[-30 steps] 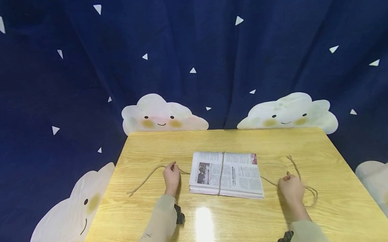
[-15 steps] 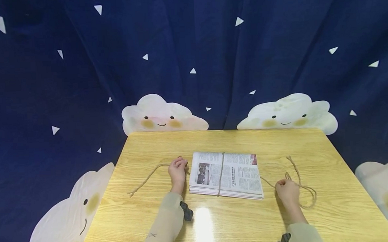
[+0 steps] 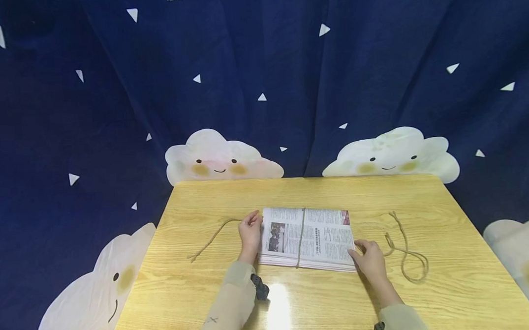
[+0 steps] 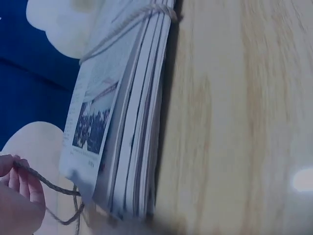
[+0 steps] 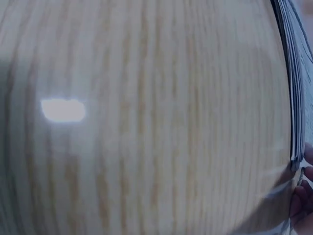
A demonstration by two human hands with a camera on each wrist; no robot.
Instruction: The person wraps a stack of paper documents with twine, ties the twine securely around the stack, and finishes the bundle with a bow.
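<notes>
A stack of folded newspapers lies in the middle of the table. Twine crosses its top from back to front, and loose twine comes out at both short ends. At the stack's left end, my left hand pinches the twine; the left wrist view shows the strand running from its fingers to the paper. My right hand is at the right end, thumb and fingertips right at the stack's edge. In the right wrist view, its curled fingers hold a short bit of twine beside the corner.
A loose tail of twine lies to the left, and a longer looped tail to the right. The wooden table ends at the back against a dark blue curtain with clouds and triangles.
My left hand has slid right along the twine to the stack's edge, drawing the left tail inward. My right hand has moved left to the stack's right end.
</notes>
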